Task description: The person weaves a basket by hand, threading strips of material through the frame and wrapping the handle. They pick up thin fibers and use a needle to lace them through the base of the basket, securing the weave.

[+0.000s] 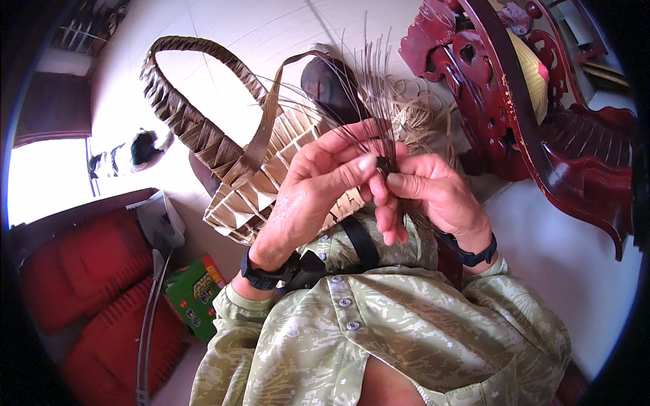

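My left hand (321, 179) and my right hand (430, 193) meet in front of my chest, pinching a bundle of thin dark strands (387, 163) whose loose ends fan upward. Both thumbs press near the gathered middle, with several fingers curled around it. Behind my hands is a pale woven basket (237, 210) with a tall brown wrapped handle (196, 115); a loose brown strip hangs beside the handle. A heap of tan fibre (423, 111) lies beyond my right hand.
A carved red wooden chair (501, 101) stands at right. Red cushioned items (88, 257), a green box (193, 298) and a metal tool (152, 325) are at lower left. A black-and-white animal (139, 152) is on the tiled floor (115, 88). A dark object (325, 84) sits behind the basket.
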The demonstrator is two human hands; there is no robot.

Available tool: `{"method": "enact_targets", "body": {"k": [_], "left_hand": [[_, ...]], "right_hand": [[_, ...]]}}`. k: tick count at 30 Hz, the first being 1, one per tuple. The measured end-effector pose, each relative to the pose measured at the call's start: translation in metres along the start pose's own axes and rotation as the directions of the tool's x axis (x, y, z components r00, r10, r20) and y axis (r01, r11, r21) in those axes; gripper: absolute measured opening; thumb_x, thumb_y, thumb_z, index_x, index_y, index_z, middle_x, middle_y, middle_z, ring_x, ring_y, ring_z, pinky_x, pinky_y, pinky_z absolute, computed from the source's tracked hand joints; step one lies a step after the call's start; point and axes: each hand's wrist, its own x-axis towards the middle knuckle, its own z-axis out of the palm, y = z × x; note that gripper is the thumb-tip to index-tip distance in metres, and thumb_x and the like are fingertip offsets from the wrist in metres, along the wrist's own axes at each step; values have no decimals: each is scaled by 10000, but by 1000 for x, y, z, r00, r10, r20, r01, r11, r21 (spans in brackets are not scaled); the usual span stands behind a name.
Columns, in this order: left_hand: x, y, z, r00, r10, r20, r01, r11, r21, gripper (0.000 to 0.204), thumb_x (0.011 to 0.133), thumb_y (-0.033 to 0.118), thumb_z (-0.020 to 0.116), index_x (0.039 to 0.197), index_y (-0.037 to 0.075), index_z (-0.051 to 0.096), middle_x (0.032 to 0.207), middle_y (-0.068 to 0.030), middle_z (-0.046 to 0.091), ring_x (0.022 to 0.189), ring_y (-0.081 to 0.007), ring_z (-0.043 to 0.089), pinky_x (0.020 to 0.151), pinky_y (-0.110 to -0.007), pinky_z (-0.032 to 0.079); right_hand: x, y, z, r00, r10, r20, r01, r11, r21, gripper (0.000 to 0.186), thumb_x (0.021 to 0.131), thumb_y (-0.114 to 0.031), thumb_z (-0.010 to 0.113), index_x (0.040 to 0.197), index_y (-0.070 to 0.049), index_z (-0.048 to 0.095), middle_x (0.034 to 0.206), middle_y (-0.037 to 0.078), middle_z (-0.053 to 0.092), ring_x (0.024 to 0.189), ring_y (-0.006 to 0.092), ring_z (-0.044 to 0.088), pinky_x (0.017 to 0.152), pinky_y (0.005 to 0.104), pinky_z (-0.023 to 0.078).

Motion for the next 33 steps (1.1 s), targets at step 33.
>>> {"method": "enact_targets", "body": {"k": [33], "left_hand": [[37,-31,28,997,-80,-20,82,924,374,198,950,171,730,932,23,600,806,-51,727,487,-30,492,432,-185,375]], "right_hand": [[4,-29,-38,685,-621,-380,379,750,-543,115,966,-118,642,874,-49,626,768,-19,605,641,39,504,572,199,390]]}}
